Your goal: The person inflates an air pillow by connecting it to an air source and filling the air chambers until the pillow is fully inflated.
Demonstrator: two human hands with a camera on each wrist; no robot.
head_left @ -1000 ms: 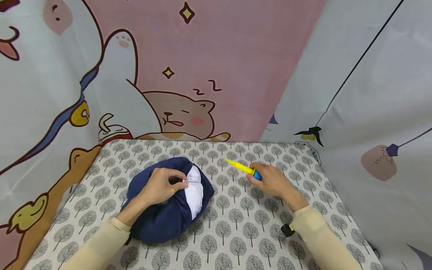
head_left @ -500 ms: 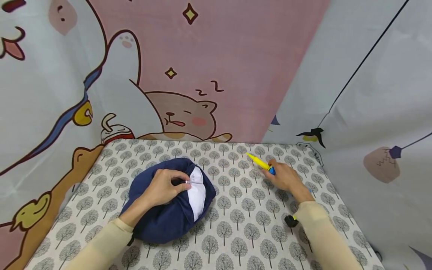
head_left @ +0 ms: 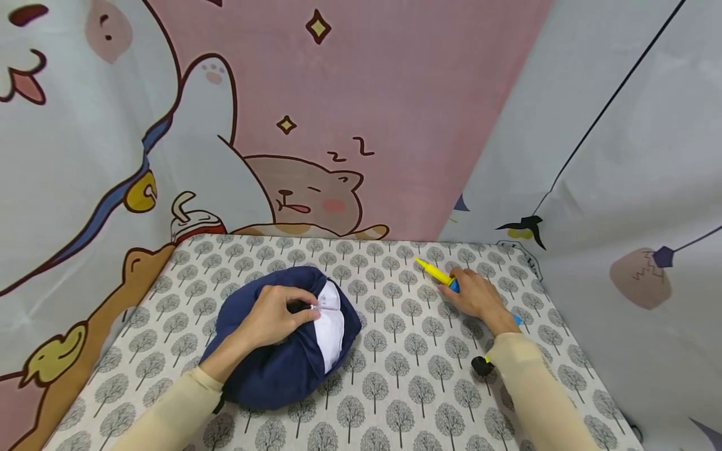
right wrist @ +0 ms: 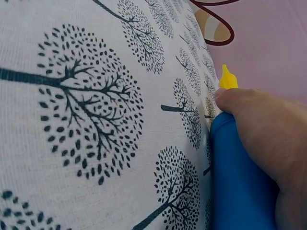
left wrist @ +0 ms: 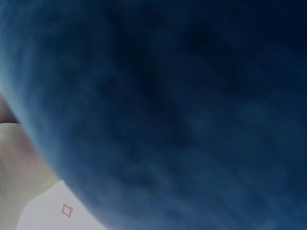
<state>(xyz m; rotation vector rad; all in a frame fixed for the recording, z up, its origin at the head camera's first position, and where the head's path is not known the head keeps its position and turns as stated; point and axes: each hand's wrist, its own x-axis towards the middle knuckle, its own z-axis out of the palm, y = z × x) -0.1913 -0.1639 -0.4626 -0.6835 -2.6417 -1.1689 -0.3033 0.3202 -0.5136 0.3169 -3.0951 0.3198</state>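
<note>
A puffed-up navy inflatable pillow [head_left: 276, 376] lies on the left of the table, its cover parted over a white inner part [head_left: 331, 335]. At the edge of that white part, thumb and forefinger of my left hand [head_left: 276, 316] pinch what looks like a small clear valve. The pillow's navy fabric fills the left wrist view. My right hand [head_left: 476, 294] grips a hand pump [right wrist: 240, 177] with a blue barrel and a tapered yellow nozzle [head_left: 431, 269], pointing to the far left. In the right wrist view the thumb lies along the barrel, close to the tablecloth.
A white tablecloth [head_left: 395, 363] printed with grey trees covers the table. Cartoon-printed curtains [head_left: 417, 113] enclose its back and sides. A small black piece [head_left: 481, 366] with a yellow edge shows beside the right sleeve.
My right hand has carried the pump to the right, away from the pillow, and is nearly still over the last half second. The left hand keeps its pinch at the white part.
</note>
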